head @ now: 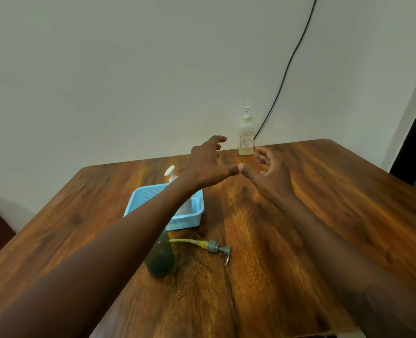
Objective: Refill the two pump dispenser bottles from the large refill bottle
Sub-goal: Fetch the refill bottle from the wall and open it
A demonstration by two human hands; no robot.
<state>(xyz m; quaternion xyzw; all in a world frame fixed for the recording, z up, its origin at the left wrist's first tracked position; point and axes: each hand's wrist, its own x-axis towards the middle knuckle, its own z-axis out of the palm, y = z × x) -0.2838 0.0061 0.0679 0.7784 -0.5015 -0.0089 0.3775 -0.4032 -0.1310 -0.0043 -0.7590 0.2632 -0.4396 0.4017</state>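
A clear pump bottle (246,137) with yellowish liquid at its bottom stands at the table's far edge by the wall. My left hand (208,162) and my right hand (269,169) reach out over the table just short of it, fingers loosely spread, thumbs nearly touching, holding nothing. A dark green bottle (161,257) stands near me, partly hidden by my left forearm. Its grey pump head with a yellow tube (214,247) lies on the table beside it. A white pump bottle (171,174) sits in the blue basket (189,220), mostly hidden by my arm.
The wooden table (324,203) stands against a pale wall. A black cable (290,67) runs down the wall behind the far bottle. A dark doorway edge (412,147) is at the right.
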